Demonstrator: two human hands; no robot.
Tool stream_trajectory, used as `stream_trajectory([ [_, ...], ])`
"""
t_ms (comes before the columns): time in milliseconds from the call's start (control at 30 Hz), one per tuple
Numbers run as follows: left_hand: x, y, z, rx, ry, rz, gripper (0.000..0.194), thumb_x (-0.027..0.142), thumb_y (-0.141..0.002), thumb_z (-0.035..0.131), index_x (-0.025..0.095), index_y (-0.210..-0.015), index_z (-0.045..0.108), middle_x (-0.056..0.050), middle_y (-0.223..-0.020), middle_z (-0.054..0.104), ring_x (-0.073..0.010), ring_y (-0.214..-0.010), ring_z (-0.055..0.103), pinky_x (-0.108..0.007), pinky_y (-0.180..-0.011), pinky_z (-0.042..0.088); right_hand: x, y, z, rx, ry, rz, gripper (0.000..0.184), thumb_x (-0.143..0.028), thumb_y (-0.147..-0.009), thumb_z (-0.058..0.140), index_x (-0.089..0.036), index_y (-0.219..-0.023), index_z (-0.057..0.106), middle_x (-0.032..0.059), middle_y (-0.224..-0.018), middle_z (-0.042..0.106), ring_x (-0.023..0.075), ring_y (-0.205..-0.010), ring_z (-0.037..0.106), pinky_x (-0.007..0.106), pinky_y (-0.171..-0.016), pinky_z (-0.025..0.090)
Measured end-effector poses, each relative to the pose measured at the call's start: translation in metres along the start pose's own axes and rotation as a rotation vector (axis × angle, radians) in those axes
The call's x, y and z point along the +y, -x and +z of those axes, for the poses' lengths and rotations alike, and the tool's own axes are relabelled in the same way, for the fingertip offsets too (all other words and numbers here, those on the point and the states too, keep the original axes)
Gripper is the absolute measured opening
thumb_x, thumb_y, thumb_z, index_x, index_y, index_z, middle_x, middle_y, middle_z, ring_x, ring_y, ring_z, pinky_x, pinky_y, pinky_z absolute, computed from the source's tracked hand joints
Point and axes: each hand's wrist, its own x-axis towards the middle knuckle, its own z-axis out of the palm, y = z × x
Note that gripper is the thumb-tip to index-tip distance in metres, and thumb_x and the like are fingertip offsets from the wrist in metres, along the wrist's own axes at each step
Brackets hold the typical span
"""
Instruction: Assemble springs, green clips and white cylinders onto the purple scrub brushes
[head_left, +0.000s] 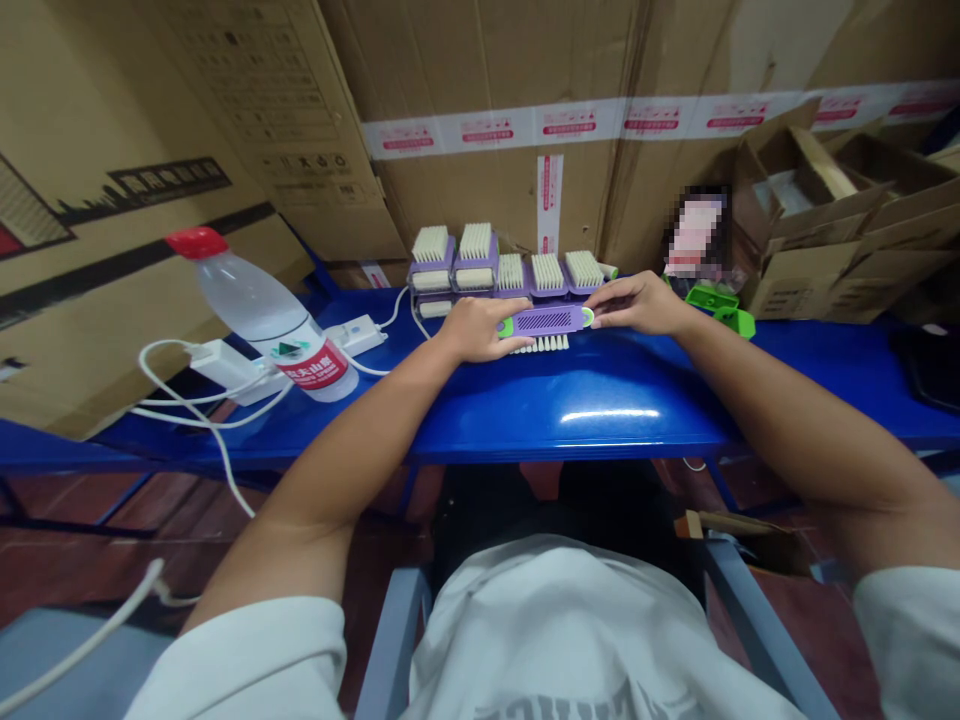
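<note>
A purple scrub brush (550, 321) with light green ends is held level just above the blue table, its pale bristles facing down. My left hand (480, 330) is closed around its left end, thumb and fingers along the body. At the other end, my right hand (637, 303) pinches the green tip between thumb and fingers. Behind the brush stands a group of similar purple brushes with cream bristles (474, 242) facing up, some stacked on others. One of the row, a single brush (583, 268), sits just beyond my right fingertips.
A clear bottle with a red cap (277, 320) stands to the left among white cables and a power strip (232, 370). Bright green parts (712, 298) lie right of my right hand, near open cardboard boxes (810, 240). Tall cardboard (487, 60) lines the back of the blue table (540, 420).
</note>
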Motion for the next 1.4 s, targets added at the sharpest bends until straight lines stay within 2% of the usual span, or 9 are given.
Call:
stream_trajectory([
  [133, -0.001, 0.0, 0.001, 0.003, 0.0, -0.003, 0.067, 0.064, -0.096, 0.075, 0.024, -0.15, 0.074, -0.011, -0.137, 0.083, -0.0361, -0.125, 0.081, -0.044, -0.106, 0.062, -0.001, 0.0, 0.0, -0.002, 0.001, -0.004, 0.059, -0.057, -0.058, 0.109, -0.02, -0.101, 0.092, 0.009, -0.09, 0.085, 0.0233, -0.08, 0.078, 0.043, -0.085, 0.068],
  [300, -0.001, 0.0, 0.001, 0.001, -0.002, -0.004, 0.067, 0.064, -0.096, 0.074, 0.024, -0.15, 0.074, -0.011, -0.137, 0.083, -0.0361, -0.126, 0.08, -0.044, -0.106, 0.062, -0.001, 0.0, 0.001, 0.001, -0.006, -0.007, 0.057, -0.056, -0.059, 0.109, -0.02, -0.1, 0.092, 0.0088, -0.091, 0.085, 0.0238, -0.079, 0.078, 0.048, -0.09, 0.067],
  [600, -0.001, 0.0, 0.002, 0.007, -0.002, -0.004, 0.066, 0.063, -0.096, 0.074, 0.025, -0.15, 0.074, -0.011, -0.137, 0.083, -0.036, -0.125, 0.081, -0.044, -0.106, 0.062, -0.004, 0.0, 0.003, 0.004, 0.002, -0.019, 0.058, -0.058, -0.058, 0.108, -0.02, -0.099, 0.092, 0.0086, -0.091, 0.085, 0.0216, -0.078, 0.077, 0.039, -0.08, 0.068],
  [867, -0.001, -0.001, 0.004, 0.005, 0.016, -0.002, 0.066, 0.064, -0.096, 0.073, 0.025, -0.149, 0.074, -0.012, -0.137, 0.083, -0.0362, -0.125, 0.081, -0.046, -0.106, 0.062, -0.006, 0.0, 0.004, -0.004, 0.023, -0.023, 0.06, -0.062, -0.057, 0.107, -0.021, -0.099, 0.091, 0.0087, -0.093, 0.085, 0.0214, -0.076, 0.076, 0.04, -0.078, 0.067],
  [1000, -0.002, -0.002, 0.006, 0.016, 0.033, -0.019, 0.069, 0.067, -0.095, 0.071, 0.025, -0.15, 0.073, -0.011, -0.138, 0.083, -0.0366, -0.124, 0.081, -0.047, -0.105, 0.063, -0.01, 0.0, 0.01, 0.037, 0.113, -0.072, 0.064, -0.066, -0.055, 0.107, -0.023, -0.1, 0.09, 0.0079, -0.093, 0.084, 0.021, -0.075, 0.074, 0.039, -0.075, 0.064],
  [1167, -0.003, -0.003, 0.007, 0.016, 0.094, -0.054, 0.071, 0.072, -0.095, 0.069, 0.027, -0.149, 0.074, -0.01, -0.14, 0.082, -0.0363, -0.126, 0.08, -0.045, -0.106, 0.062, -0.013, 0.002, 0.016, 0.102, 0.177, -0.098, 0.061, -0.069, -0.063, 0.103, -0.025, -0.103, 0.091, 0.0061, -0.083, 0.08, 0.0244, -0.076, 0.073, 0.042, -0.077, 0.063],
  [1400, -0.003, -0.003, 0.008, 0.015, 0.209, -0.094, 0.074, 0.072, -0.093, 0.071, 0.023, -0.147, 0.075, -0.013, -0.141, 0.081, -0.0364, -0.127, 0.079, -0.045, -0.109, 0.061, -0.01, 0.002, 0.013, 0.099, 0.159, -0.078, 0.063, -0.066, -0.066, 0.103, -0.022, -0.11, 0.091, 0.0062, -0.084, 0.081, 0.0248, -0.079, 0.073, 0.04, -0.077, 0.06],
])
